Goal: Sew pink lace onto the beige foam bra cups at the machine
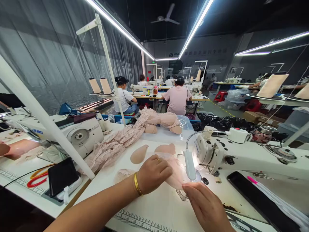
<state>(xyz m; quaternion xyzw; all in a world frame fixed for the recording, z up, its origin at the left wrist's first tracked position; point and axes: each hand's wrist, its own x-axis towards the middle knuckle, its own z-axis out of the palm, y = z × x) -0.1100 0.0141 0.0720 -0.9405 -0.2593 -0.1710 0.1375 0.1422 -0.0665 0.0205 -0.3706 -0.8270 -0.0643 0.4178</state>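
Note:
A sheer pale-pink fabric piece (175, 172) stretches between my two hands, just left of the sewing machine's (205, 149) needle area. Closed fingers of my left hand (155, 172), with a ring and a gold bangle at the wrist, grip its left side. My right hand (205, 203) pinches the lower right edge between thumb and fingers. Beyond my left hand a beige teardrop-shaped pad (139, 154) lies flat, beside another pinkish cut piece (165, 149). A lacy piece (125, 175) lies partly behind my left forearm. The lit lamp (190, 164) hangs close over the fabric's right side.
A heap of pink lace (120, 141) runs along the left side to a clear plastic bin (185, 124). At right lie a black phone (258, 196) and scissors (241, 222). Left, red-handled scissors (37, 180) and a dark-screened device (62, 176). Other people sit at machines ahead.

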